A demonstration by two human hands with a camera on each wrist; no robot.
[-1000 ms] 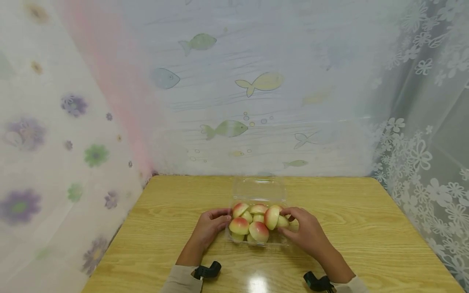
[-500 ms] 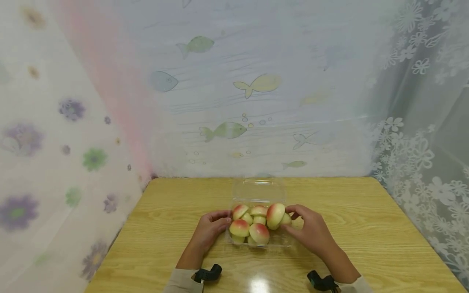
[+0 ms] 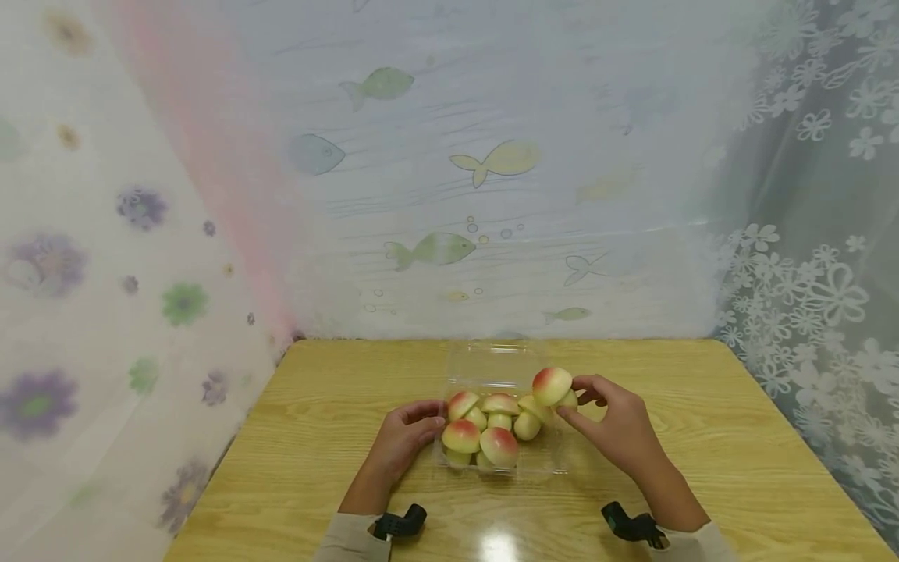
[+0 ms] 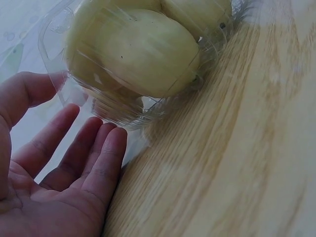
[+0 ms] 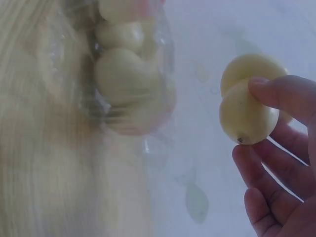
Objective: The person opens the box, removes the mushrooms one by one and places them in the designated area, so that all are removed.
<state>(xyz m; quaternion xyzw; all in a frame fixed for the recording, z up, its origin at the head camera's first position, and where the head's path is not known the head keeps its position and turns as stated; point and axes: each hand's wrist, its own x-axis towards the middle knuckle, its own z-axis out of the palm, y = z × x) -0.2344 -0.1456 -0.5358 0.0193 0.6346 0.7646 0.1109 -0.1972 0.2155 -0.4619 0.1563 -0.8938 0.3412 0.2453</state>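
Note:
A clear plastic clamshell box (image 3: 542,462) stands with its lid raised at the back, holding several toy mushrooms (image 3: 499,446) with red-and-yellow caps and pale stems. My right hand (image 3: 618,425) pinches one mushroom (image 3: 551,385) by its stem, above the box's back right corner. In the right wrist view, thumb and fingertips grip that pale stem (image 5: 249,121). My left hand (image 3: 405,439) lies at the box's left side, thumb at the rim. The left wrist view shows its fingers loosely extended beside the clear wall (image 4: 52,32), with pale stems behind the plastic.
The box rests on a wood-grain table (image 3: 337,382). Behind stands a pale curtain (image 3: 421,187) printed with fish, and flowered sheets (image 3: 98,312) hang at the left and right. A black wrist camera (image 3: 400,521) sits on each forearm.
My right hand has lifted one mushroom up and to the right, baring another mushroom at the box's back right. My left hand has stayed at the box's left side.

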